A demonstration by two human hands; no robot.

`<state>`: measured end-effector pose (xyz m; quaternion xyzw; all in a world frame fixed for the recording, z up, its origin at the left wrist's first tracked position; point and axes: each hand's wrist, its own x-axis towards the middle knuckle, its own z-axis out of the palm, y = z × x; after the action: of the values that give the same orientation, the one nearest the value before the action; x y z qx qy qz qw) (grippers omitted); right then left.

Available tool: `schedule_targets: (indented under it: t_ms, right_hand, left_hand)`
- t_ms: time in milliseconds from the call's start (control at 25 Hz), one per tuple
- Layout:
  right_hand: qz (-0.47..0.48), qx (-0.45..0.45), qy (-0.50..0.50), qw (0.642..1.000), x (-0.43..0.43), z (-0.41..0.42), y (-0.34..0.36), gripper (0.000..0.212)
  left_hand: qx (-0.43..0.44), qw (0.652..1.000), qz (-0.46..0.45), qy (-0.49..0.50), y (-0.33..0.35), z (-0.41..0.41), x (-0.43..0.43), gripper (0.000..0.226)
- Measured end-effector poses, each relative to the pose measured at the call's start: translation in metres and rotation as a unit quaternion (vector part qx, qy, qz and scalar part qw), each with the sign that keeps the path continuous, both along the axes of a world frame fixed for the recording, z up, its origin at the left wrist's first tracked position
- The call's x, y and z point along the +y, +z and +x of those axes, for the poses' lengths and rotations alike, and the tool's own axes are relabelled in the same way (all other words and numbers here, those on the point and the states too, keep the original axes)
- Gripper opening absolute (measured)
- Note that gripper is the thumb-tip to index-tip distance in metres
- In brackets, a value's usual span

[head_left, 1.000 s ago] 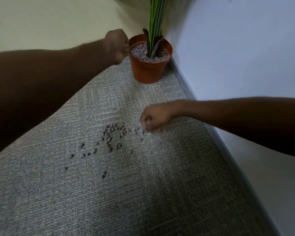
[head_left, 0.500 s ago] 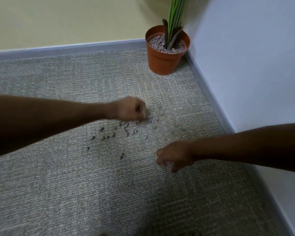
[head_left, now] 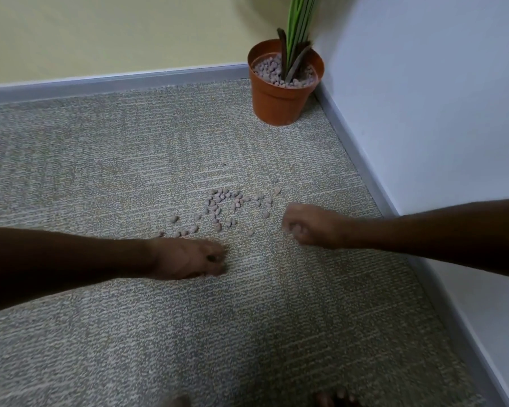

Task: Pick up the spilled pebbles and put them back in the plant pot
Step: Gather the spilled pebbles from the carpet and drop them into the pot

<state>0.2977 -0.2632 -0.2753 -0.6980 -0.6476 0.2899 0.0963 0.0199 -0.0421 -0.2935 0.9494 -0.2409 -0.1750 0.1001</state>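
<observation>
Shows left hand, back from plant pot, pinching 1 pebble; right hand curled round pebbles beside the spill; leaves most ungathered.

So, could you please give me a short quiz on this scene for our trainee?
1. True or false: the pot lies tipped over.
2. The spilled pebbles lie: A) on a tray, B) on the carpet, C) on a shelf.
3. Which hand is nearer the bluish wall?
Key: 1 false, it stands upright. 2 B. 3 The right hand.
</observation>
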Motion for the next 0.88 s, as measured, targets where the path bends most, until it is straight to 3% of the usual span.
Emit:
schedule_targets:
  t_ms: [120, 200, 320, 600, 760, 880]
  right_hand:
    - [0.058, -0.001, -0.136, 0.989, 0.0, 0.03, 0.0, 0.022]
    - [0.027, -0.025, -0.154, 0.987, -0.003, 0.047, -0.004, 0.029]
    - [-0.021, -0.049, -0.138, 0.989, -0.005, 0.056, -0.009, 0.029]
    - [-0.018, -0.034, -0.153, 0.988, 0.009, 0.027, -0.016, 0.012]
    - [-0.003, -0.028, -0.082, 0.996, 0.01, 0.0, -0.02, 0.007]
    - [-0.014, -0.046, -0.023, 0.999, 0.015, -0.004, -0.019, 0.007]
  left_hand:
    - [0.031, 0.999, -0.024, 0.016, 0.003, 0.01, 0.001, 0.025]
    - [0.068, 0.996, -0.03, 0.052, 0.007, 0.015, 0.001, 0.015]
    - [0.049, 0.988, -0.076, 0.129, 0.013, 0.029, -0.005, 0.007]
    - [0.0, 0.95, -0.12, 0.289, 0.012, 0.082, -0.018, 0.006]
    - [0.022, 0.96, -0.079, 0.268, 0.006, 0.096, -0.027, 0.008]
    - [0.013, 0.982, -0.012, 0.19, 0.009, 0.104, -0.033, 0.021]
